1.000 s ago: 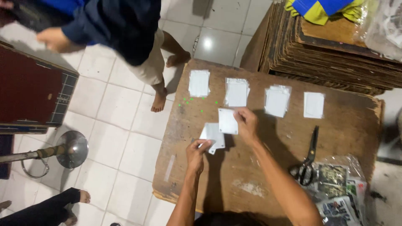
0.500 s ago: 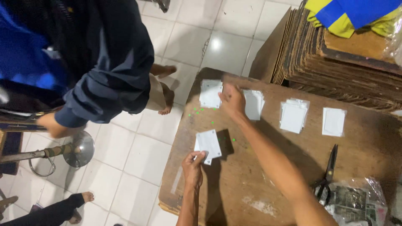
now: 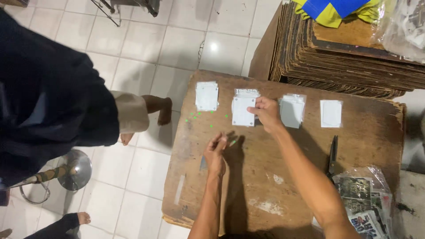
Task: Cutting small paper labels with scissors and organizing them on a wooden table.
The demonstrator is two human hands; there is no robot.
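right hand [image 3: 265, 113]: arm stretched across the board from the near right corner, fingers curled, fingertips pressing on the right edge of the second white stack [image 3: 244, 110]; not pinching, just pressed down on top.
left hand [image 3: 216, 152]: forearm comes up from the near edge, palm down, fingers loosely bent and close together, resting on the board mid-left. Can't tell if it holds anything; a small grey scrap shows just beside the wrist.
wooden board [image 3: 274, 186]: worn brown top, carries everything.
white stacks: four in a row along the far edge; first stack [image 3: 206, 96] near the far left corner, third stack [image 3: 292, 110] just right of the right hand, fourth stack [image 3: 331, 113] further right, well apart from both hands.
scissors [image 3: 333, 156]: black, lying near the right edge, blades pointing to the far edge.
plastic bag of printed cards [image 3: 365, 203]: near right corner.
bystander [image 3: 57, 110]: dark top, barefoot, standing on the tile floor left of the board.
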